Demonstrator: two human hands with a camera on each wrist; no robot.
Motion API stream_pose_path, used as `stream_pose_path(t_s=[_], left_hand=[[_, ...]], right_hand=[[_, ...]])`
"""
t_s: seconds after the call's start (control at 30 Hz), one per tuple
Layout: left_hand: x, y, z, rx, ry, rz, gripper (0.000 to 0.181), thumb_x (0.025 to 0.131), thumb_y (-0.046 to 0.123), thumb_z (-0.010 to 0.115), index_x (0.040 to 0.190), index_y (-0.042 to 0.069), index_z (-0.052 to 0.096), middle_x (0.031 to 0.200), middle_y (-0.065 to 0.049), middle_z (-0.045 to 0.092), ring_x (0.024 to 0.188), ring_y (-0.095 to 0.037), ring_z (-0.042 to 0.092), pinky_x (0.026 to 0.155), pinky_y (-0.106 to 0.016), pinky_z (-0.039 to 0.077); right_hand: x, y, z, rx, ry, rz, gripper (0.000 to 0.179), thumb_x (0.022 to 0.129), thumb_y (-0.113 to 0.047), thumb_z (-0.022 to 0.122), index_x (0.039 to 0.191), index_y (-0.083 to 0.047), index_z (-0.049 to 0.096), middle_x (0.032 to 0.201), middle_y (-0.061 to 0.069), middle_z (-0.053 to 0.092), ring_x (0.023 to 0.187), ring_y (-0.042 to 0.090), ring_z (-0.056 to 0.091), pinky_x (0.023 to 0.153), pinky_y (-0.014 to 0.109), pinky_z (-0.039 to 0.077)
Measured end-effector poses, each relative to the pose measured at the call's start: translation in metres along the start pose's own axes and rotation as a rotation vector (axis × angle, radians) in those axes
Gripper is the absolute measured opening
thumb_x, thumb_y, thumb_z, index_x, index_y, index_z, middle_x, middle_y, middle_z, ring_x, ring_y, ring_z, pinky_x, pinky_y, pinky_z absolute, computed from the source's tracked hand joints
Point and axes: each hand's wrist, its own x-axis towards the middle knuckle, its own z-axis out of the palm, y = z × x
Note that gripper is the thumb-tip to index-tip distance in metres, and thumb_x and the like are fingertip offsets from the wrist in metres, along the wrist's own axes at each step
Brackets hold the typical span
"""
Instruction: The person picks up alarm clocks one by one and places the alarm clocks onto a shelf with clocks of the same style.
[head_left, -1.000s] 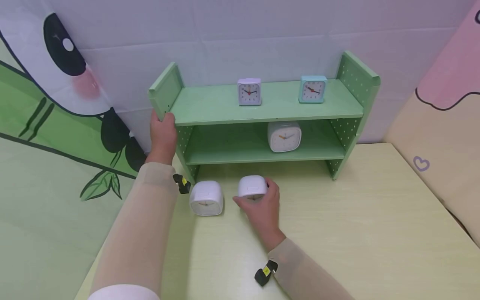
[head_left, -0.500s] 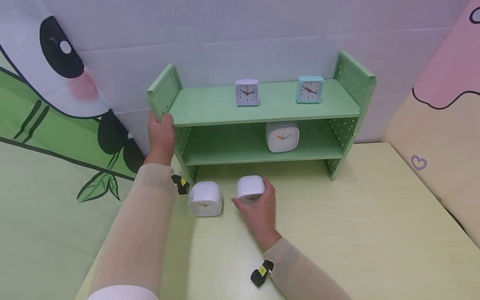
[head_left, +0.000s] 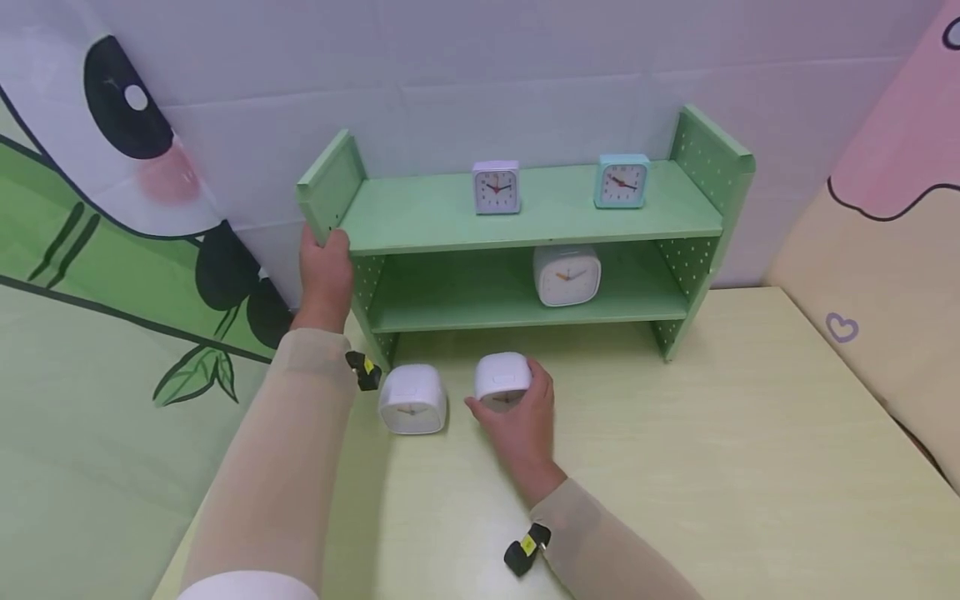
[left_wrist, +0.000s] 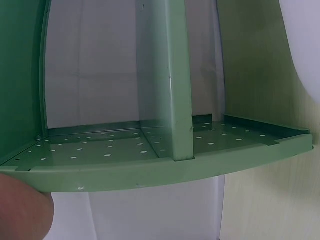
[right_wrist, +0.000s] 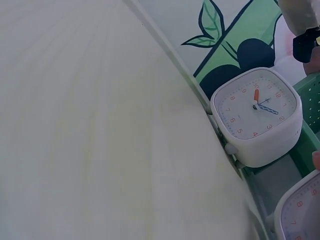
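My left hand (head_left: 326,279) grips the left side panel of a green two-tier shelf (head_left: 420,218), thumb in front. In the left wrist view, part of that hand (left_wrist: 22,207) shows beside the perforated panel (left_wrist: 115,150). With thumb and fingers around its sides, my right hand (head_left: 522,429) holds a white alarm clock (head_left: 502,371) low over the table or on it; I cannot tell which. That clock's face (right_wrist: 302,215) is cut off in the right wrist view. To its left, a similar white alarm clock (head_left: 412,400) stands on the table, its dial facing me.
On the upper shelf stand a purple alarm clock (head_left: 497,187) and a light blue one (head_left: 622,181). Another white alarm clock (head_left: 567,276) is on the lower shelf. The pale wooden table (head_left: 712,450) meets cartoon-printed cloth (head_left: 525,83) behind the shelf.
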Motion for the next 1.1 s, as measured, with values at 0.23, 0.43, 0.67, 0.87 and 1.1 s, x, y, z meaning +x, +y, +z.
stream_pose_path(t_s=[0.23, 0.43, 0.67, 0.87, 1.1], left_hand=[[0.0, 0.002, 0.0, -0.005, 0.006, 0.016, 0.046, 0.105, 0.025, 0.039, 0.151, 0.024, 0.04, 0.145, -0.001, 0.049, 0.129, -0.016, 0.043, 0.113, -0.037, 0.032], [0.001, 0.004, 0.002, -0.007, -0.006, 0.005, 0.047, 0.105, 0.024, 0.039, 0.153, 0.023, 0.038, 0.147, -0.001, 0.048, 0.131, -0.016, 0.042, 0.114, -0.038, 0.031], [0.001, 0.001, 0.006, -0.002, 0.002, 0.015, 0.046, 0.105, 0.026, 0.039, 0.151, 0.023, 0.04, 0.144, 0.0, 0.05, 0.129, -0.016, 0.043, 0.113, -0.036, 0.032], [0.002, -0.002, 0.004, 0.004, 0.014, 0.025, 0.046, 0.105, 0.027, 0.039, 0.151, 0.023, 0.041, 0.144, -0.001, 0.05, 0.128, -0.015, 0.043, 0.112, -0.035, 0.032], [0.0, -0.004, 0.002, -0.011, 0.019, 0.027, 0.048, 0.105, 0.025, 0.038, 0.152, 0.021, 0.04, 0.146, -0.002, 0.049, 0.128, -0.015, 0.043, 0.111, -0.034, 0.032]], right_hand=[[-0.002, -0.014, -0.007, 0.043, -0.019, -0.051, 0.108, 0.068, -0.041, 0.097, 0.15, -0.01, 0.035, 0.138, 0.011, 0.047, 0.119, 0.03, 0.051, 0.098, 0.05, 0.047], [0.0, -0.035, -0.02, 0.11, -0.01, -0.079, 0.109, 0.069, -0.039, 0.097, 0.152, -0.011, 0.033, 0.141, 0.011, 0.046, 0.122, 0.03, 0.05, 0.099, 0.051, 0.046], [0.009, -0.062, -0.037, 0.157, -0.017, -0.13, 0.107, 0.071, -0.037, 0.097, 0.152, -0.01, 0.033, 0.142, 0.009, 0.045, 0.123, 0.028, 0.047, 0.098, 0.051, 0.045], [0.024, -0.086, -0.046, 0.183, -0.033, -0.16, 0.108, 0.073, -0.039, 0.095, 0.154, -0.01, 0.03, 0.146, 0.009, 0.042, 0.125, 0.027, 0.046, 0.098, 0.053, 0.045], [0.04, -0.105, -0.05, 0.174, -0.056, -0.154, 0.109, 0.074, -0.042, 0.094, 0.156, -0.011, 0.029, 0.146, 0.008, 0.042, 0.125, 0.025, 0.045, 0.099, 0.051, 0.046]])
